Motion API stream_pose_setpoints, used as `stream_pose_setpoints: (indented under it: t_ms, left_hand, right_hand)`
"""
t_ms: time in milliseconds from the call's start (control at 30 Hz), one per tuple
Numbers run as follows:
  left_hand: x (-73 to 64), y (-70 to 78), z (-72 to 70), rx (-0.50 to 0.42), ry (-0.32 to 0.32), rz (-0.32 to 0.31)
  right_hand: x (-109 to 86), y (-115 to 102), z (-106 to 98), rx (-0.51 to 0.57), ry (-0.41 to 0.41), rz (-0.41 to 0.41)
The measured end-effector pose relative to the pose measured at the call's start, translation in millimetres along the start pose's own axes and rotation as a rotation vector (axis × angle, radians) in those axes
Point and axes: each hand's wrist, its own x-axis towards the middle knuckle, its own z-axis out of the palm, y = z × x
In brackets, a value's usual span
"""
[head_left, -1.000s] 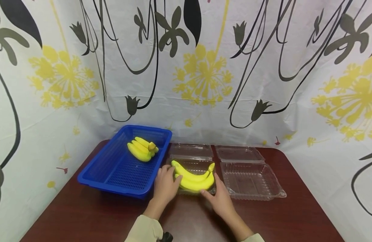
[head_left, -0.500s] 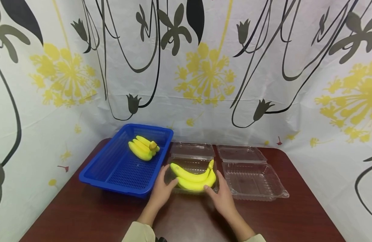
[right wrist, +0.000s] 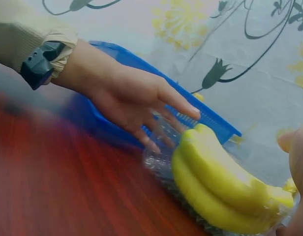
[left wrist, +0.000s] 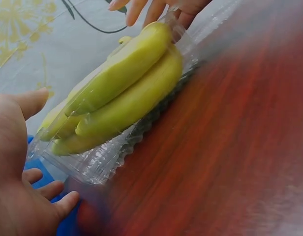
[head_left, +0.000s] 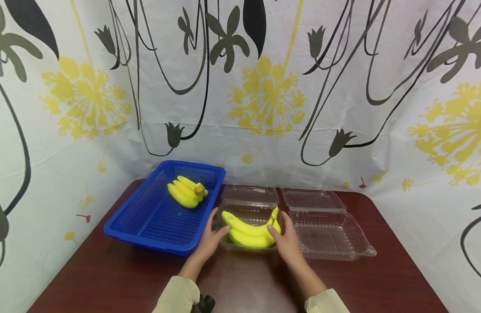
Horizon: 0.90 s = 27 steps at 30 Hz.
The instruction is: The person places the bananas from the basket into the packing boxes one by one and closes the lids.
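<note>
A bunch of yellow bananas (head_left: 250, 230) lies in the base of a clear plastic clamshell box (head_left: 228, 247), whose lid is folded back behind it. Beside the box's left end is my left hand (head_left: 210, 238), fingers spread and thumb toward the bananas. In the left wrist view these fingers (left wrist: 52, 190) sit just off the box's corner. My right hand (head_left: 288, 241) is at the right end, its thumb over the bananas' stem side in the head view. Its fingers reach along the outer wall, partly hidden there. Neither hand is curled round anything.
A blue plastic basket (head_left: 146, 219) stands at the left, with another banana bunch (head_left: 185, 191) inside it. To the right lies a second open clear box (head_left: 330, 234), its lid (head_left: 313, 200) folded back. Patterned cloth (head_left: 240, 104) hangs behind the dark red table (head_left: 119, 278).
My left hand has drawn off the bananas' left end to the side of the box. My right thumb has shifted up along the bunch. The bananas have settled slightly in the box.
</note>
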Motion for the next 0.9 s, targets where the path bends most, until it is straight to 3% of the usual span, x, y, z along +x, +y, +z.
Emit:
stream_pose_setpoints:
  t_ms: [233, 367, 733, 900]
  left_hand:
    - [13.9, 1.4, 3.6, 0.033, 0.039, -0.001]
    - [20.9, 0.4, 4.0, 0.033, 0.046, -0.038]
    - [34.7, -1.1, 1.7, -0.076, 0.013, -0.054]
    - [40.2, -5.4, 4.9, -0.139, -0.027, -0.05]
  right_hand:
    - [18.2, -1, -6, 0.058, -0.008, 0.071]
    - [27.4, 1, -8, 0.09, -0.027, 0.101]
    - [53.1, 17, -4, 0.101, -0.027, 0.15]
    - [61.0, 24, -2, 0.161, -0.034, 0.176]
